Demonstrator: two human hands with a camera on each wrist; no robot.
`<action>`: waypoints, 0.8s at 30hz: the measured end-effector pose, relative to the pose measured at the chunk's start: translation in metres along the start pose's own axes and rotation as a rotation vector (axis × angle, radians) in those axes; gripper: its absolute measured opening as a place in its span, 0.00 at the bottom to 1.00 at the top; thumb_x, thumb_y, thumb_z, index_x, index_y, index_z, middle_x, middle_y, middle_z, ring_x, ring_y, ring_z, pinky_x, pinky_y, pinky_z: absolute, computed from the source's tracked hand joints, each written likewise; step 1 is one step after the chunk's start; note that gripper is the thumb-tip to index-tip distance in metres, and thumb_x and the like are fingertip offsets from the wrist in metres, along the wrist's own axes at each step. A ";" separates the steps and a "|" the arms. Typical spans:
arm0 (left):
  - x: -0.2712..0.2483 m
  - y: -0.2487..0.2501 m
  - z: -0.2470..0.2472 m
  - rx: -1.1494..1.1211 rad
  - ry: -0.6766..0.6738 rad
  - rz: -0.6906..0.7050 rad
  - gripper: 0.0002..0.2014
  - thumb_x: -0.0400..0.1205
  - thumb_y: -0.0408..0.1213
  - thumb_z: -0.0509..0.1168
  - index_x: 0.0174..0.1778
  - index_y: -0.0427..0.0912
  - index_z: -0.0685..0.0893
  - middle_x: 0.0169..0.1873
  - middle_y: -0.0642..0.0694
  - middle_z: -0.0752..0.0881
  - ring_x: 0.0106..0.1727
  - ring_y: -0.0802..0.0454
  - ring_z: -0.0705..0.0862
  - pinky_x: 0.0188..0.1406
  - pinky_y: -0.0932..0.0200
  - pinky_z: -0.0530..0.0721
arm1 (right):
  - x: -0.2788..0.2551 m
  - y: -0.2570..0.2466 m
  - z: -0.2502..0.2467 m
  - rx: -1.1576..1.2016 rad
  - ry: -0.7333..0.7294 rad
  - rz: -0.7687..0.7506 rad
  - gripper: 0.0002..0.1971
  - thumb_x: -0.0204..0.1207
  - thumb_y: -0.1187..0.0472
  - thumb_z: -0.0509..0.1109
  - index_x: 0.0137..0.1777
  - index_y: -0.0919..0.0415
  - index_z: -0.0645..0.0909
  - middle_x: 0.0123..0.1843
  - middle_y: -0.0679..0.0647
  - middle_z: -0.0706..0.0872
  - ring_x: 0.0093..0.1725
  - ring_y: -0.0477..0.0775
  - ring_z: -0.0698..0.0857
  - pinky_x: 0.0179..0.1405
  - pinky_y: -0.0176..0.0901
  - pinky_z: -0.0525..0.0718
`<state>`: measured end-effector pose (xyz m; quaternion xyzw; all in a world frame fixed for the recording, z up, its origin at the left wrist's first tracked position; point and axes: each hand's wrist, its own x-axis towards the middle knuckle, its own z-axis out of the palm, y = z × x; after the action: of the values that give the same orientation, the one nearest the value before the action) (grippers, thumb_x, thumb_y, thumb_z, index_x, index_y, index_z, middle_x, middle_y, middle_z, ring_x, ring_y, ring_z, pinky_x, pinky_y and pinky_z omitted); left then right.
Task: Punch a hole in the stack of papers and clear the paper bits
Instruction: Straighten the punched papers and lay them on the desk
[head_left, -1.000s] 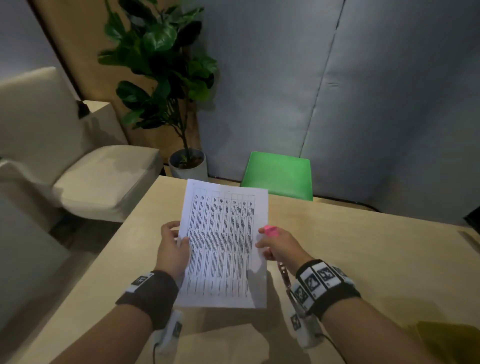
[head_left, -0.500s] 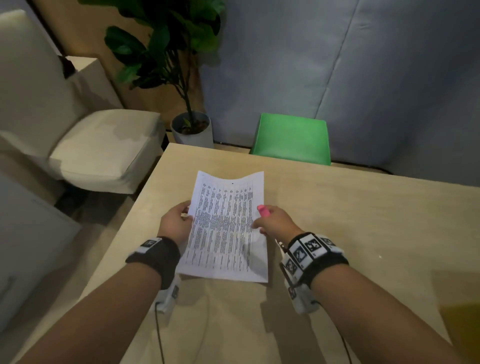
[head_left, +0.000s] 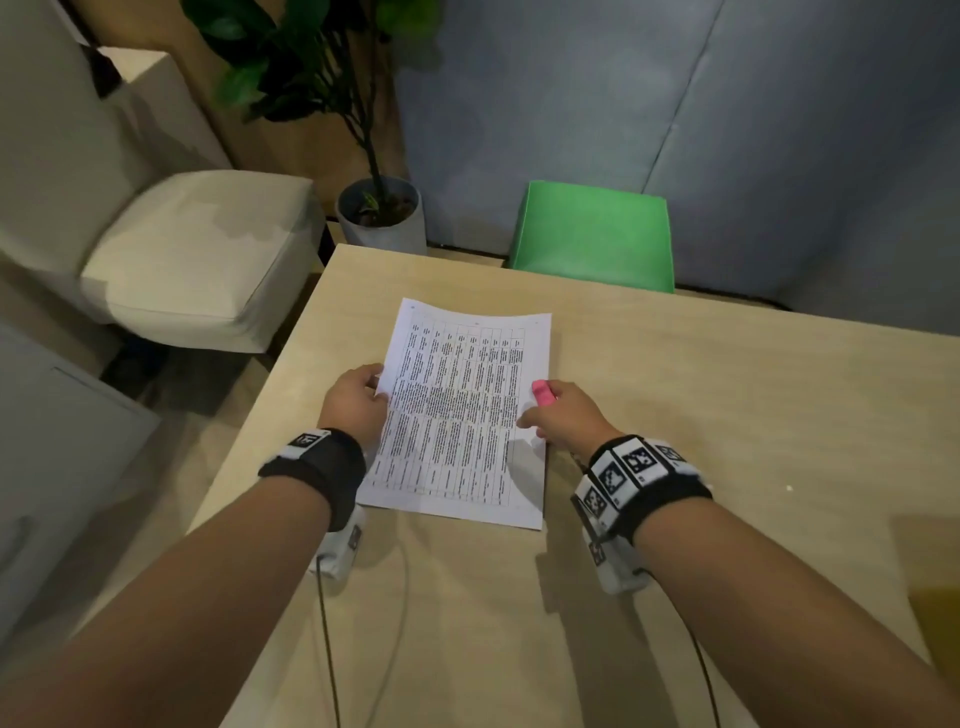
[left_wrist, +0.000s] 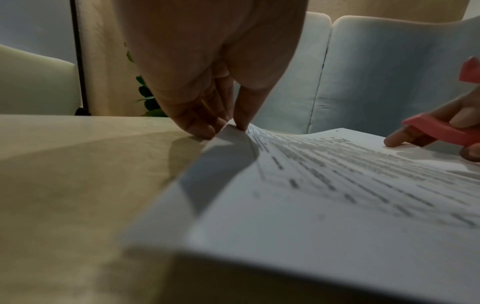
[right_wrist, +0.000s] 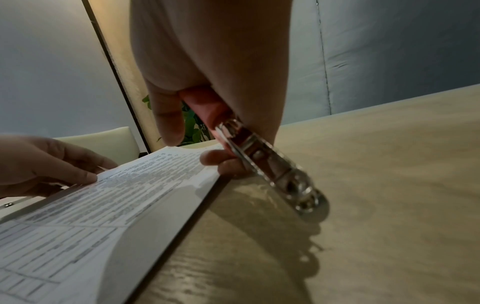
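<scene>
Left hand (head_left: 358, 402) pinches the papers (head_left: 460, 415) at their left edge. Right hand (head_left: 563, 418) grips the punch (right_wrist: 270, 166), fingertips on the papers' right edge. Papers rest on the table (head_left: 701, 395).

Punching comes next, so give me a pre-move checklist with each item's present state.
1. Stack of papers down on the table: ok.
2. Left hand pinches the stack's left edge: ok.
3. Hole punch in the right hand's grip: ok.
4. Punch over the paper: not ok, its metal head points away, beside the stack.
5. Sheets aligned: cannot tell.
6. Paper bits: one pale speck, otherwise cannot tell.
</scene>
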<state>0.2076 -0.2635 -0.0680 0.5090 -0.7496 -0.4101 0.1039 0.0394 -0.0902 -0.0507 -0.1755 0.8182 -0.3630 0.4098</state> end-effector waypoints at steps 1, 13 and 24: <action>0.000 0.000 0.000 0.019 -0.008 0.012 0.20 0.82 0.28 0.59 0.70 0.40 0.78 0.56 0.44 0.83 0.45 0.51 0.81 0.49 0.62 0.77 | 0.001 0.001 0.001 -0.007 0.004 -0.007 0.28 0.71 0.66 0.76 0.71 0.60 0.75 0.71 0.57 0.76 0.60 0.58 0.83 0.56 0.47 0.83; -0.023 -0.018 -0.009 0.590 -0.203 0.226 0.35 0.79 0.53 0.65 0.81 0.55 0.62 0.82 0.39 0.59 0.81 0.38 0.60 0.79 0.41 0.62 | -0.047 0.004 0.015 -0.259 -0.179 -0.182 0.38 0.72 0.60 0.72 0.79 0.56 0.58 0.65 0.53 0.62 0.70 0.55 0.73 0.70 0.41 0.72; -0.104 -0.068 -0.023 0.662 -0.247 0.049 0.53 0.68 0.71 0.63 0.84 0.54 0.44 0.85 0.47 0.41 0.85 0.46 0.44 0.81 0.38 0.56 | -0.116 0.043 0.074 -0.652 -0.391 -0.514 0.39 0.72 0.44 0.73 0.79 0.49 0.59 0.68 0.53 0.69 0.66 0.53 0.78 0.62 0.44 0.79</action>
<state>0.3145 -0.1967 -0.0747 0.4435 -0.8608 -0.2008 -0.1485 0.1687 -0.0267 -0.0494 -0.5579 0.7269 -0.1364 0.3766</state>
